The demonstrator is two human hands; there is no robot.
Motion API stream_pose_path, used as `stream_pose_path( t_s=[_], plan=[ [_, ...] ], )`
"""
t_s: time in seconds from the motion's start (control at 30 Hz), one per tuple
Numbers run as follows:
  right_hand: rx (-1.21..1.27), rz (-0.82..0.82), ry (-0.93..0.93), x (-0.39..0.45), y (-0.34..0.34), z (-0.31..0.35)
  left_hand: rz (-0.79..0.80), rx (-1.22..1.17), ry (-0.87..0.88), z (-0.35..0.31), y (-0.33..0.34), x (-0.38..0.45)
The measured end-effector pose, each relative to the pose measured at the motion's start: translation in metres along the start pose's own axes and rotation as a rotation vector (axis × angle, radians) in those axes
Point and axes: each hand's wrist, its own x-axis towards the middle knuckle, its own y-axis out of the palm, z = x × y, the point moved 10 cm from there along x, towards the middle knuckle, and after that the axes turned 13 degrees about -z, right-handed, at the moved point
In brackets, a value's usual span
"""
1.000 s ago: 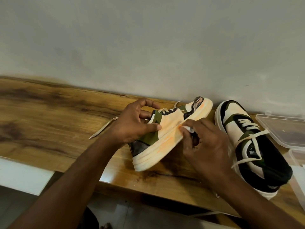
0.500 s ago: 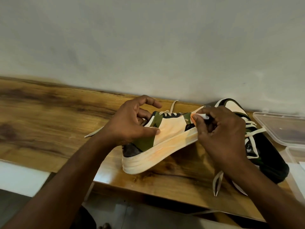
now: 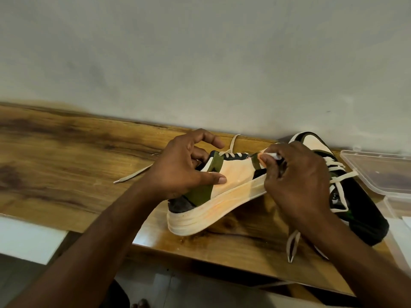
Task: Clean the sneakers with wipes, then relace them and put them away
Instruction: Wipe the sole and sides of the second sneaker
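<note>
A cream, green and black sneaker [image 3: 231,185] is tilted on its side on the wooden shelf [image 3: 66,156], heel toward me. My left hand [image 3: 184,167] grips its heel and collar, thumb pressed on the side panel. My right hand [image 3: 295,181] pinches a small white wipe [image 3: 272,154] against the upper near the toe. The second sneaker [image 3: 355,201] lies behind my right hand, its loose cream laces [image 3: 338,174] partly hidden. One lace end [image 3: 133,174] trails left on the wood.
A clear plastic container lid [image 3: 378,172] rests at the shelf's right end, with a second clear container [image 3: 400,210] just below it. A grey wall [image 3: 200,63] backs the shelf. The shelf's front edge [image 3: 222,258] runs below the sneakers, with floor beneath.
My right hand has slid with the wipe from the middle of the side panel up toward the toe. The held sneaker has shifted left and tilted lower.
</note>
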Motion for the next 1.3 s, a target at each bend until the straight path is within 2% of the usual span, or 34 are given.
stream_pose_path(
  t_s=[0.2,0.3,0.47,0.57,0.67,0.8,0.93,1.07,1.23,1.3],
  plan=[
    [0.062,0.125,-0.106,-0.029,0.017,0.045,-0.007,0.007,0.027,0.001,0.001,-0.001],
    [-0.001,0.055,-0.110,-0.012,0.009,0.031,-0.003,0.009,0.022,0.001,0.002,-0.002],
    [-0.058,-0.016,0.025,0.000,0.000,0.002,0.003,0.007,0.024,-0.004,0.005,-0.004],
    [0.061,0.056,0.014,-0.016,0.008,0.028,-0.001,0.008,0.033,-0.005,0.006,-0.005],
    [0.085,0.148,-0.098,-0.030,0.016,0.054,-0.001,0.023,0.053,-0.004,0.008,-0.004],
    [-0.025,0.041,-0.104,-0.004,0.003,0.027,-0.006,0.027,0.051,-0.006,0.008,-0.005],
    [-0.124,0.019,-0.101,-0.004,0.003,0.019,-0.005,0.022,0.047,-0.008,0.008,-0.005],
    [-0.079,-0.017,0.022,0.004,-0.004,0.000,-0.006,0.018,0.045,-0.009,0.006,-0.007],
    [0.044,0.102,-0.105,-0.028,0.010,0.045,-0.035,0.028,0.036,-0.001,-0.002,0.000],
    [0.026,0.083,-0.136,-0.023,0.008,0.040,-0.013,0.027,0.015,0.003,-0.005,0.002]
  ],
)
